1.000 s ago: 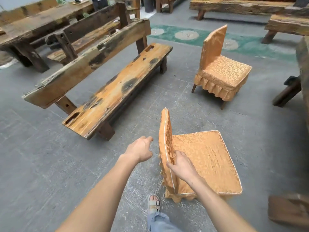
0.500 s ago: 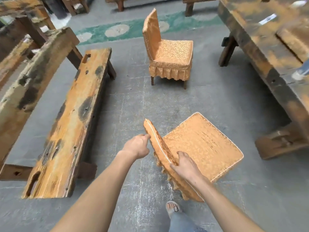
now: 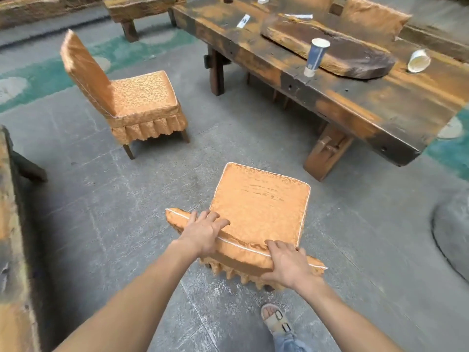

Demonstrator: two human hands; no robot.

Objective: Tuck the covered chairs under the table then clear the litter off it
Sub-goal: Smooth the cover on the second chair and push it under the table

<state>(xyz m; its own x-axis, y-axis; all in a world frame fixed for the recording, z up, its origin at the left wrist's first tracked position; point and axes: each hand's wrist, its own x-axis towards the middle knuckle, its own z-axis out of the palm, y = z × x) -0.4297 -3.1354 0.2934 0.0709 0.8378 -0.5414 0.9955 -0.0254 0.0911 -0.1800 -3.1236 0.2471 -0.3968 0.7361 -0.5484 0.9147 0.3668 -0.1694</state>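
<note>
An orange covered chair [image 3: 258, 212] stands right below me, its seat facing the dark wooden table [image 3: 355, 102]. My left hand [image 3: 203, 232] and my right hand [image 3: 286, 265] both grip the top of its backrest. A second orange covered chair [image 3: 137, 97] stands apart on the floor to the left. On the table lie a blue and white paper cup [image 3: 316, 57] tilted against a raised slab, a white cup [image 3: 418, 60] on its side, and paper scraps [image 3: 243, 21].
A wooden slab [image 3: 330, 44] lies along the table top. A third orange chair back [image 3: 373, 15] shows beyond the table. A wooden bench [image 3: 15, 237] runs along the left edge. My sandalled foot [image 3: 275, 318] is behind the chair. Open concrete floor lies between chair and table.
The near chair has turned so its seat faces the table. My left hand, free before, now grips the backrest beside my right. My view swung right toward the table.
</note>
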